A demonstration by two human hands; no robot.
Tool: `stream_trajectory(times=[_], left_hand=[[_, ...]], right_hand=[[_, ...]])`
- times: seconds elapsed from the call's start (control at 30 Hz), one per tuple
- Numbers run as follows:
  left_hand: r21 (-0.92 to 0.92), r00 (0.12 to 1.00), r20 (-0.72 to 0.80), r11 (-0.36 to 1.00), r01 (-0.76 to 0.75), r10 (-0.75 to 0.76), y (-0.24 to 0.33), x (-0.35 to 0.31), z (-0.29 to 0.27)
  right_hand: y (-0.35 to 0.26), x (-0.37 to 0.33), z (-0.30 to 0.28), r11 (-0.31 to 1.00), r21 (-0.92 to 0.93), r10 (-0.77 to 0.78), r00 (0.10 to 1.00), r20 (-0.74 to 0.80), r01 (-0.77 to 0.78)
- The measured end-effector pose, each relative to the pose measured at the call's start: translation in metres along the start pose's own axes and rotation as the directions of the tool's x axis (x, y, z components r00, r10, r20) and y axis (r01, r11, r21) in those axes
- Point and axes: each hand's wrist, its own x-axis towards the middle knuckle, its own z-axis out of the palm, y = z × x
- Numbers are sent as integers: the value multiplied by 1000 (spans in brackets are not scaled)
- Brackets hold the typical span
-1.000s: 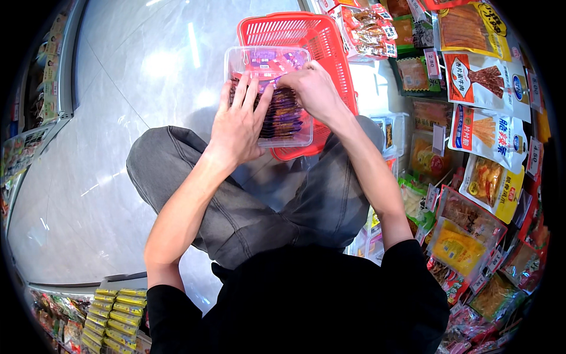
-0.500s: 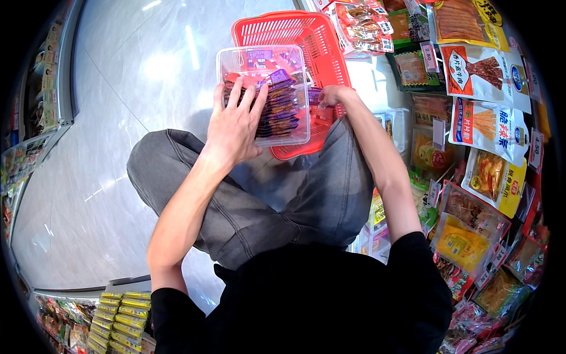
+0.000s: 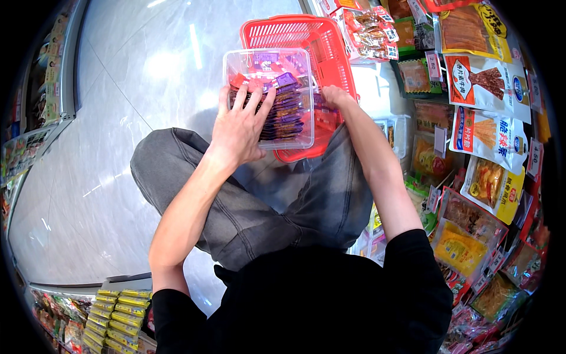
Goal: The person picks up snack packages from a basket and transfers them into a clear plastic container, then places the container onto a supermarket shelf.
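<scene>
A clear plastic bin, filled with a row of purple snack packets and some red ones, rests over the near left part of a red shopping basket. Across the packets lies my left hand, fingers spread and pointing away from me, its thumb by the bin's near wall. My right hand reaches into the basket beside the bin's right wall. Its fingers are curled and partly hidden, next to more purple and red packets in the basket. What they hold, if anything, I cannot make out.
My crossed legs are right behind the bin and basket. Shelves of hanging snack bags stand close on the right. A box of red-and-white packets adjoins the basket's far right corner. Yellow packets sit behind me at left.
The basket and bin appear slightly farther right and lower in view. My right hand has shifted a little toward the bin, its fingers now less visible. My left hand stays on the packets.
</scene>
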Motion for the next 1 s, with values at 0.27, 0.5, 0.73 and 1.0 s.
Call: stream_trajectory(times=[0.27, 0.5, 0.73, 1.0], left_hand=[[-9, 1000, 10, 1000, -18, 18, 4, 6, -2], [-82, 1000, -22, 997, 2, -4, 0, 2, 2], [-79, 1000, 0, 997, -2, 2, 0, 4, -2], [-138, 1000, 12, 990, 18, -16, 0, 3, -2]], right_hand=[[13, 0, -12, 989, 129, 106, 954, -281, -72], [-8, -33, -43, 924, 382, 195, 835, -515, 20], [-8, -38, -48, 652, 751, 347, 839, -419, 106], [-11, -25, -45, 723, 690, 306, 912, -272, -37]])
